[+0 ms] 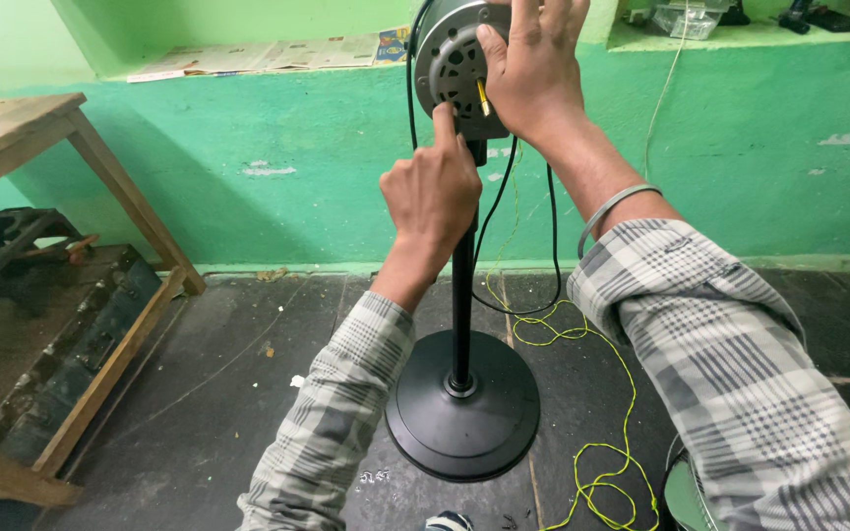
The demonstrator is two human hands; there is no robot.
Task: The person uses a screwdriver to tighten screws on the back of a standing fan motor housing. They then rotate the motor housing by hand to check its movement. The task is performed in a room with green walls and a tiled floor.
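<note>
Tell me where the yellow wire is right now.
In the head view, the yellow wire trails over the dark floor right of the round black fan base, running up toward the motor.
</note>
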